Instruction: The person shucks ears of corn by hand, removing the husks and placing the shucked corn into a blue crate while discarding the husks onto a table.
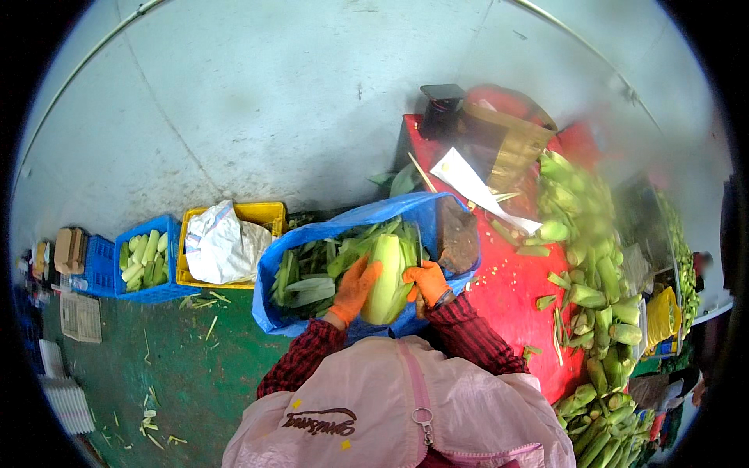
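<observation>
An ear of corn in pale green husk is held upright between my orange-gloved hands, over an open blue bag. My left hand has its fingers closed round the ear's left side. At its right, my right hand grips the husk with fingers and thumb. Loose dark green husk leaves fill much of the bag. A stained brown block is at the bag's right end.
A red surface carries a white flat piece and heaped corn. Leftward are a yellow crate with a white sack and blue crates on the green floor. A person appears at lower right.
</observation>
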The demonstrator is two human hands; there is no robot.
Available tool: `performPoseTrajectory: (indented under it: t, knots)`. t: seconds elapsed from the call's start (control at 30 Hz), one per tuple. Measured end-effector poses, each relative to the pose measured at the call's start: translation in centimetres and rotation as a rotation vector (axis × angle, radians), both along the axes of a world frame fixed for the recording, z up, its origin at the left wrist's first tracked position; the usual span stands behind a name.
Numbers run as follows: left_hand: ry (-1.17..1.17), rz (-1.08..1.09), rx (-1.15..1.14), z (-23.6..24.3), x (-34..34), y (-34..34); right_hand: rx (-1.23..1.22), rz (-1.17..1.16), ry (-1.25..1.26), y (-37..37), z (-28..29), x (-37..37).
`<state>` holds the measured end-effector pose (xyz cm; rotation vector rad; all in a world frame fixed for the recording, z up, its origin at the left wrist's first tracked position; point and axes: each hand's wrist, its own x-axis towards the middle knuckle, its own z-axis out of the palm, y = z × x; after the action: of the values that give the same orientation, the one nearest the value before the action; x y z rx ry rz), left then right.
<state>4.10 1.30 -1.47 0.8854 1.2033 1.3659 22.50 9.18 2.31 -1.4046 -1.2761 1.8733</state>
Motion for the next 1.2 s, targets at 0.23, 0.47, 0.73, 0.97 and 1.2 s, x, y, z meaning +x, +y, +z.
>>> performPoseTrajectory:
  t: [0.23, 0.47, 0.73, 0.97, 1.2]
  knots:
    - [-0.078, -0.022, 0.061, 1.2, 1.0, 0.5, -0.118, 0.032, 0.192, -1.5, 1.1, -0.8]
    - [-0.234, -0.146, -0.019, -0.4, -1.0, 0.6, -0.267, 0.062, 0.434, -2.3, 4.9, -0.6]
    - [-0.711, -0.098, 0.131, 1.4, -3.4, -0.7, -0.083, -0.017, 0.039, 2.2, 4.5, 4.3]
    - [-0.156, 0.101, 0.193, 3.0, -6.2, -0.1, 0.278, -0.012, -0.65, 2.5, 0.1, 1.4]
    - [0.541, -0.08, 0.354, 6.0, -6.8, 0.8, 0.632, 0.035, -0.301, -6.8, 10.2, -6.0]
